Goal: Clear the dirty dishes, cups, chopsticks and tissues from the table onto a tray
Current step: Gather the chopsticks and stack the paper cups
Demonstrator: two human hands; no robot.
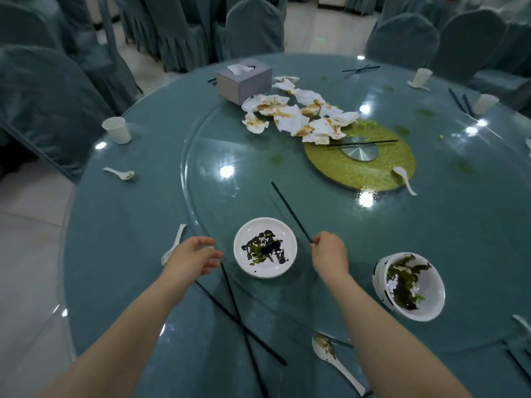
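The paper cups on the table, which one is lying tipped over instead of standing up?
The far paper cup, near the table's back edge beside a tissue, leans tipped over. The left paper cup and the right paper cup stand upright.

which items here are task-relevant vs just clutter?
To clear:
plate
bowl
stained tissues
chopstick, pinched by right hand
crossed chopsticks near left hand
paper cup

Not the job:
tissue box
chairs
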